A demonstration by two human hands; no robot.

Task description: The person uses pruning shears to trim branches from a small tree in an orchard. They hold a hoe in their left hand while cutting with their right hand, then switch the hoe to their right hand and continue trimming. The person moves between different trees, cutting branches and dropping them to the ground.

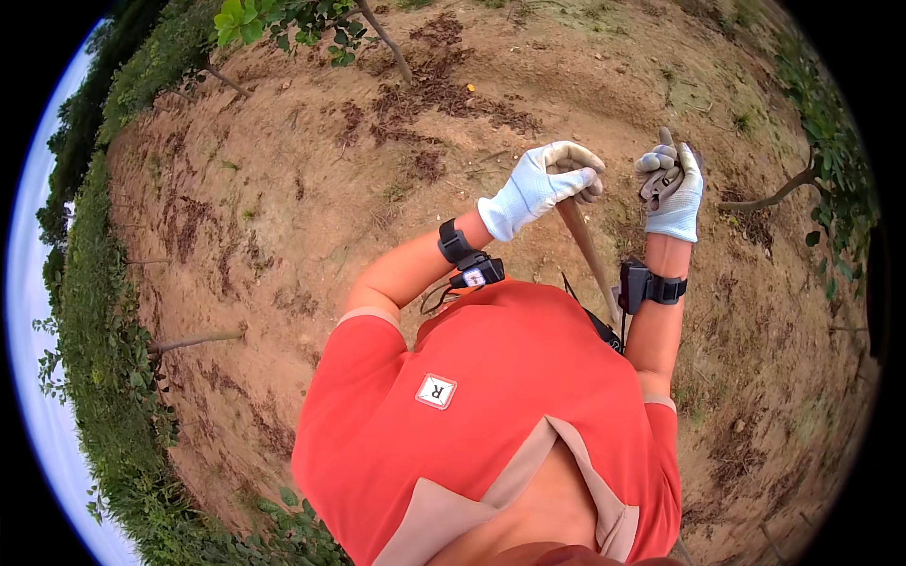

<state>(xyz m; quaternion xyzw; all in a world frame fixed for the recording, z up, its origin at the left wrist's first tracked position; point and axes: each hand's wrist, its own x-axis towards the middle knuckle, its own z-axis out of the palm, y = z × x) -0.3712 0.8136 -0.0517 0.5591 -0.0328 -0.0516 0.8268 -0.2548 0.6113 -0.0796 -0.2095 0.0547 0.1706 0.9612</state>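
Observation:
My left hand (543, 185), in a pale blue and white knit glove with a greyish coated palm, is curled around the upper end of a wooden tool handle (586, 242). The handle slants down toward my waist, and its lower end is hidden behind my body and right wrist. To the right, apart from the handle, my right hand (671, 185) is raised in a matching glove. One finger points up and the others are bent. Greyish folds show at its palm; whether they are glove or a held thing cannot be told.
Bare reddish soil (318, 212) with dry brown leaf litter (453, 99) surrounds me. Young trees stand close: a thin trunk (386, 42) ahead, a leaning branch (771, 198) at right, another trunk (198, 342) at left. Dense green foliage (92, 339) lines the far left. Black devices (655, 284) are strapped to both wrists.

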